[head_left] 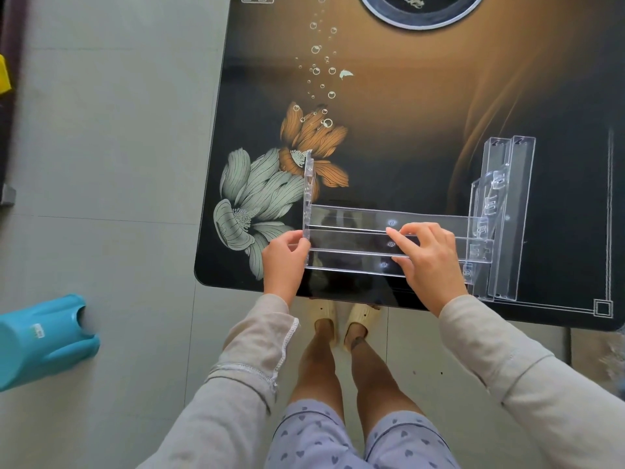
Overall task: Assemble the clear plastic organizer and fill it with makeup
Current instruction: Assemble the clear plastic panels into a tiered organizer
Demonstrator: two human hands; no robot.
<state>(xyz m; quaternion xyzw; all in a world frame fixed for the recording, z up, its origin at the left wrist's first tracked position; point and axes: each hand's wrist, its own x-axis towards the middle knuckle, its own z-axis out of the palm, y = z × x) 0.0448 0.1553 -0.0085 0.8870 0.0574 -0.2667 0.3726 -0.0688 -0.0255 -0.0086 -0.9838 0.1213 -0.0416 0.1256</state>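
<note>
A home: tiled floor (pixel 111 164), flower-printed glass table (pixel 406 147), blue plastic stool (pixel 40 340), the person in slippers (pixel 358 316).

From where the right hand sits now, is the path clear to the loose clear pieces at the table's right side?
Probably yes. The right hand rests on the shelf strips, and the loose clear pieces lie just to its right on the table, with nothing between. It must first let go of the strips.

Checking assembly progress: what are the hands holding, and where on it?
Left hand grips the near end of the upright clear side panel. Right hand rests its fingers across the clear shelf strips toward their right end.
</note>
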